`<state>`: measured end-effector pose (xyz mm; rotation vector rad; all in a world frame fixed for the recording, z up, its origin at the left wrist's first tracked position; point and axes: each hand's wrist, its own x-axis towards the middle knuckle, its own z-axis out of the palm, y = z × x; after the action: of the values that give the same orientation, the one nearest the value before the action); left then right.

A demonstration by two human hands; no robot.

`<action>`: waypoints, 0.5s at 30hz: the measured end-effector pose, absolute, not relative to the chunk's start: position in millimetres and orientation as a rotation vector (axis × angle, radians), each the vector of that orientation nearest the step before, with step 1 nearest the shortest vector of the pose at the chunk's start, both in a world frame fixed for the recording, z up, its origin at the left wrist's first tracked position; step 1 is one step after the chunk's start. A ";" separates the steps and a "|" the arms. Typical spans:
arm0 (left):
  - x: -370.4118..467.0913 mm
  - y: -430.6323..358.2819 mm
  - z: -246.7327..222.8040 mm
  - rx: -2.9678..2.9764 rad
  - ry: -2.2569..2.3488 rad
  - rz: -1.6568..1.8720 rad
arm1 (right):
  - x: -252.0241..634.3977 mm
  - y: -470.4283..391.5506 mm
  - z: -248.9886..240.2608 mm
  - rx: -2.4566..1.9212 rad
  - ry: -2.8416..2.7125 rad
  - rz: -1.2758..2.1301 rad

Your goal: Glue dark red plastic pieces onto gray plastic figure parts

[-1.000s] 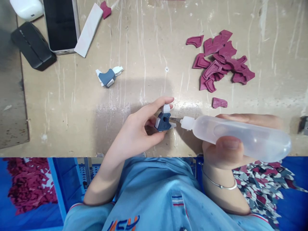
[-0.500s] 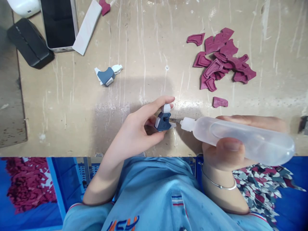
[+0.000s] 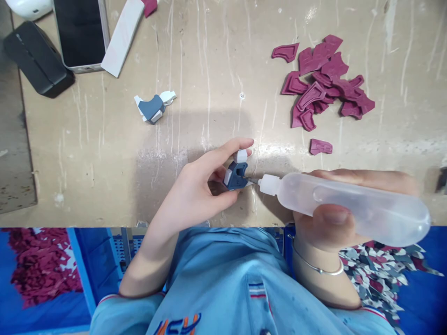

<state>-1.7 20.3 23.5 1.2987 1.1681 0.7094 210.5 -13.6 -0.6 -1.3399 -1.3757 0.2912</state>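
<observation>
Between its thumb and fingers, my left hand (image 3: 206, 186) holds a small dark blue part (image 3: 236, 176) with white pieces on it. My right hand (image 3: 335, 223) is wrapped round a translucent squeeze bottle (image 3: 359, 202), which lies nearly level and points left. Its thin metal tip (image 3: 253, 180) reaches the right side of the blue part; whether it touches cannot be made out. A similar blue and white part (image 3: 152, 109) rests on the table (image 3: 216, 102) farther back, to the left of my hands.
Dark red pieces (image 3: 314, 95) are heaped at the back right, a single one (image 3: 321, 146) nearer. A phone (image 3: 81, 35), black case (image 3: 38, 59) and white strip (image 3: 123, 39) lie back left. Blue bins (image 3: 99, 265) below the edge hold many pieces.
The bottle's tip has moved slightly down from the blue part's recess toward its lower right edge, and the bottle has tilted a little. My left hand has hardly moved.
</observation>
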 end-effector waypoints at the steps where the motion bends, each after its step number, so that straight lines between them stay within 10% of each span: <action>1: -1.7 20.4 23.6 1.293 1.169 0.709 | 210.9 -14.2 -0.4 -1.339 -1.373 0.314; 15: -1.1 20.7 25.3 1.309 1.178 0.709 | 214.9 -20.1 1.1 -1.476 -1.402 0.402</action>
<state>-1.1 20.7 25.3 1.3087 1.1783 0.7091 214.9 -20.1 1.1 -1.4763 -1.4017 0.4021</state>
